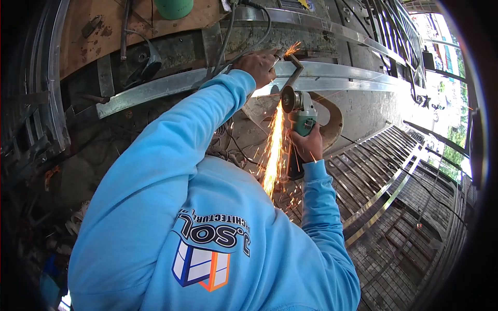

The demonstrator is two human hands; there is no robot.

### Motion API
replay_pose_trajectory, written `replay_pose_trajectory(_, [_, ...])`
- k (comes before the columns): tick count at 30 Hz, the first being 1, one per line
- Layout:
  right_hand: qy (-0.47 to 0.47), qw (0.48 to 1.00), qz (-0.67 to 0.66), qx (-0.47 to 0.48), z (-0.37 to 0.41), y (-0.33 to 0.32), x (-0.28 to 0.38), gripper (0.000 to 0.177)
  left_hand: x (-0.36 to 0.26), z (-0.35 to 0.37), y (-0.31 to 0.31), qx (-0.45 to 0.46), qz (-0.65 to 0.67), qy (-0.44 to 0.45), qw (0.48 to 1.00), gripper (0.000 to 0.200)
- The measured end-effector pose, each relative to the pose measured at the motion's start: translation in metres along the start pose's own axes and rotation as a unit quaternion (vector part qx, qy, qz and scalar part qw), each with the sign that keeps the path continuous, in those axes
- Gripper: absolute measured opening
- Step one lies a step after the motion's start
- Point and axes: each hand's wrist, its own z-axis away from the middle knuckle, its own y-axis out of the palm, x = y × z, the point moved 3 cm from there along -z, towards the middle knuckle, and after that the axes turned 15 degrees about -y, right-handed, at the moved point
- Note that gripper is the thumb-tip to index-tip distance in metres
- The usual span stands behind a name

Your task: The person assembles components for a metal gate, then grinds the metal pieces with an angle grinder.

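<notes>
Sparks are flying! The right hand [309, 142] has its fingers wrapped round the green-and-grey angle grinder [305, 115], just right of centre, its disc [288, 98] near the bright metal bars [337, 71] that run left to right. A fiery stream of sparks [274, 160] pours toward the near side, in front of the blue sweatshirt [207, 202]. Over to the left hand [258, 67]: fingers curled, down by the bars beside an angled metal piece [295, 72], though what it grips, if anything, I cannot tell. Containers now: a green bucket [174, 7] at the far left, on a brown board [111, 28] (the top edge cuts it off, so its contents are anyone's guess). A padlock [92, 26] lies left of it, and at right spreads a barred metal frame [381, 166].
</notes>
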Motion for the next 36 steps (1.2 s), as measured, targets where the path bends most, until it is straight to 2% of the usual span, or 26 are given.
replay_pose_trajectory(2, [-0.002,1.0,-0.019,-0.001,0.0,0.002,-0.005,0.069,0.0,0.001,-0.002,0.011,-0.002,-0.004,1.0,0.031])
replay_pose_trajectory(4, [0.007,0.997,0.076,0.0,-0.001,-0.003,0.001,0.069,0.0,0.0,-0.001,0.01,-0.001,-0.007,1.0,0.031])
replay_pose_trajectory(7, [0.018,0.993,0.115,0.016,0.0,-0.007,0.02,0.07,-0.001,-0.001,-0.001,0.028,-0.014,-0.018,0.999,0.031])
replay_pose_trajectory(10, [0.01,0.991,0.133,0.001,0.004,-0.006,0.018,0.072,0.006,-0.002,0.008,-0.048,0.025,0.022,0.998,0.027])
replay_pose_trajectory(13, [0.041,0.993,0.105,0.02,0.005,-0.008,0.029,0.074,0.004,-0.003,0.005,-0.003,0.006,0.01,1.0,0.031])
replay_pose_trajectory(16, [0.032,0.99,0.134,0.017,0.005,-0.004,0.013,0.075,0.0,-0.001,-0.002,0.027,-0.005,-0.014,1.0,0.031])
replay_pose_trajectory(19, [-0.021,0.992,0.123,0.009,0.009,-0.006,0.019,0.073,0.001,0.0,-0.001,0.017,0.0,-0.008,1.0,0.032])
replay_pose_trajectory(21, [-0.201,0.942,0.259,0.068,0.013,-0.004,0.004,0.072,0.002,-0.001,0.002,0.013,0.0,-0.005,1.0,0.032])
replay_pose_trajectory(23, [-0.186,0.945,0.26,0.069,0.016,-0.004,-0.008,0.07,0.004,-0.001,0.004,0.003,0.003,-0.002,1.0,0.032])
replay_pose_trajectory(25, [0.026,0.992,0.126,0.011,0.015,-0.004,0.017,0.067,0.005,-0.002,0.007,-0.012,0.008,0.003,1.0,0.029])
replay_pose_trajectory(28, [0.042,0.99,0.135,0.025,0.016,-0.003,0.025,0.065,0.006,-0.005,0.009,0.011,-0.006,-0.013,1.0,0.032])
replay_pose_trajectory(31, [0.027,0.986,0.162,0.011,0.017,-0.001,0.002,0.065,0.003,-0.002,0.004,-0.014,0.018,0.011,1.0,0.029])
replay_pose_trajectory(34, [0.022,0.996,0.085,-0.008,0.015,-0.003,0.021,0.067,0.006,-0.004,0.009,-0.021,0.023,0.014,0.999,0.029])
replay_pose_trajectory(36, [0.017,0.993,0.12,-0.008,0.009,-0.005,0.02,0.068,0.006,-0.003,0.009,-0.024,0.02,0.012,0.999,0.028])
